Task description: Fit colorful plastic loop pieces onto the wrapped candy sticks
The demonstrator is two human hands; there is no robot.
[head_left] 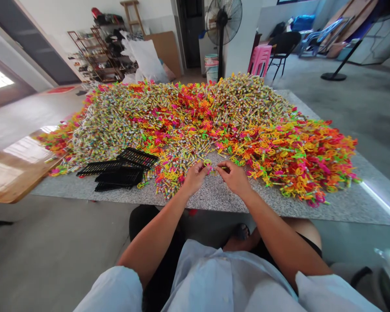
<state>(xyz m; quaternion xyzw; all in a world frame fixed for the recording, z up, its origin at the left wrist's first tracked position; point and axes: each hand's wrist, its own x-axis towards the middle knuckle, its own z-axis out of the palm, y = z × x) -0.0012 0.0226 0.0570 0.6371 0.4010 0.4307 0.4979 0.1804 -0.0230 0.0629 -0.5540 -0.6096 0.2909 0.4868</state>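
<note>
Over the grey speckled table (pixel 219 193), my left hand (pixel 195 177) is closed in a pinch on a small yellow-green plastic ring piece (pixel 207 162). Just to its right, my right hand (pixel 234 177) has thumb and forefinger pinched together, the tips close to the ring piece; what they hold is too small to make out. Beyond both hands lies a heap of short patterned sticks (pixel 185 149). Bright orange, yellow, pink and green plastic pieces (pixel 299 154) are piled to the right. Several black slotted trays (pixel 120 175) lie stacked askew to the left of my left hand.
Big mounds of patterned sticks (pixel 110 117) cover the back of the table. A wooden table (pixel 16 173) adjoins at the left. Behind stand a fan (pixel 221 19), pink stools (pixel 260 60), a black chair (pixel 282 47), a rack (pixel 97 56) and white bags (pixel 146 58).
</note>
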